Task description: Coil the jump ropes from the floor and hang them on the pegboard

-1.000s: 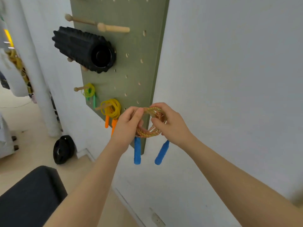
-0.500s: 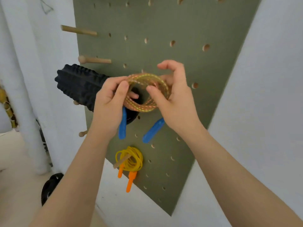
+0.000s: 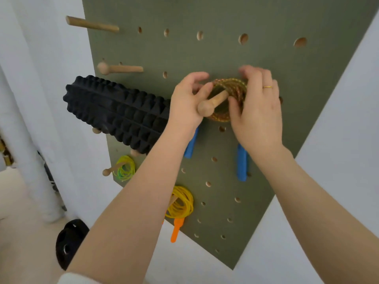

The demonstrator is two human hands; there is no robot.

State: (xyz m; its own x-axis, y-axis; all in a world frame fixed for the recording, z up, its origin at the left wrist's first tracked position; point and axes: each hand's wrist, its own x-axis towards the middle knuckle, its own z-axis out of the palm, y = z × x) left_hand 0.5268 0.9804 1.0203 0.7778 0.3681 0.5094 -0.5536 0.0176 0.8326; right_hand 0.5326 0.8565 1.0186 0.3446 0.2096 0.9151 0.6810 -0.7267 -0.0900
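- Head view, task item: coiled jump rope (image 3: 229, 93), orange-yellow braid, threaded over a knobbed wooden peg (image 3: 213, 103) on the green pegboard (image 3: 266, 21); two blue handles (image 3: 242, 162) hung below the coil
- Left hand (image 3: 186, 103): fingers curled at the coil's left edge, beside the peg knob; firm grip cannot be told
- Right hand (image 3: 256, 111): coil's right side is pinched, fingers spread over it
- Handling advice: coil to be pushed far back against the board, loops kept bunched, released only once weight is borne by the peg
- Adjacent stock: black foam roller (image 3: 114, 111) left; yellow rope (image 3: 180, 203) hung below
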